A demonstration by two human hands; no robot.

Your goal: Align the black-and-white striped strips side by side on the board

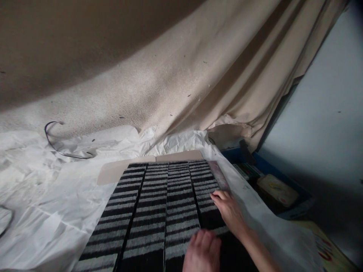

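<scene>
A striped board (153,211) lies on a white sheet (76,215), with the left hand (202,251) and right hand (227,209) at its right side.

At far left, a thin black cable (51,143) curves over the sheet; pale card (110,173) shows past the board's far left corner, and a beige cloth (170,90) hangs behind. The board, in the lower middle, carries four columns of black and grey bands. Low over its right half, the left hand is blurred, its fingers curled; whether they grip anything, I cannot tell. Farther up, the right hand bends in at the rightmost column, thumb and forefinger close together; whether anything is pinched between them is unclear. Further right sits a blue crate (296,214) holding a pale box (278,190), with a yellowish packet (326,241) bearing red marks nearer the viewer.
</scene>
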